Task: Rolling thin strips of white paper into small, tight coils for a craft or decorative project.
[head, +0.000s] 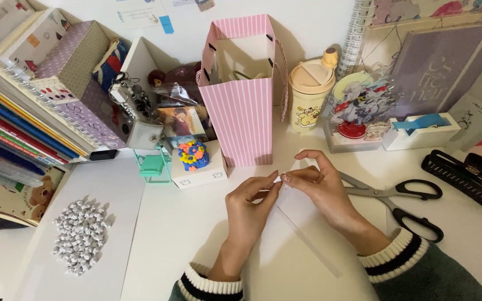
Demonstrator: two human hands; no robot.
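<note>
My left hand [250, 203] and my right hand [320, 187] meet fingertip to fingertip over the white desk, both pinching one end of a thin white paper strip [308, 237]. The strip trails down and to the right across the desk below my right wrist. A pile of several small folded white paper stars [80, 235] lies on a white sheet [112, 184] at the lower left, well away from both hands. Black-handled scissors [403, 202] lie just right of my right hand.
A pink striped paper bag [241, 111] stands behind the hands, beside a cream lidded cup [309, 95]. A white box with a colourful ball [195, 161] and a teal miniature [153, 165] sit left. Stacked notebooks [23, 111], a tape dispenser [419, 131] and a black hair clip [467, 178] ring the desk.
</note>
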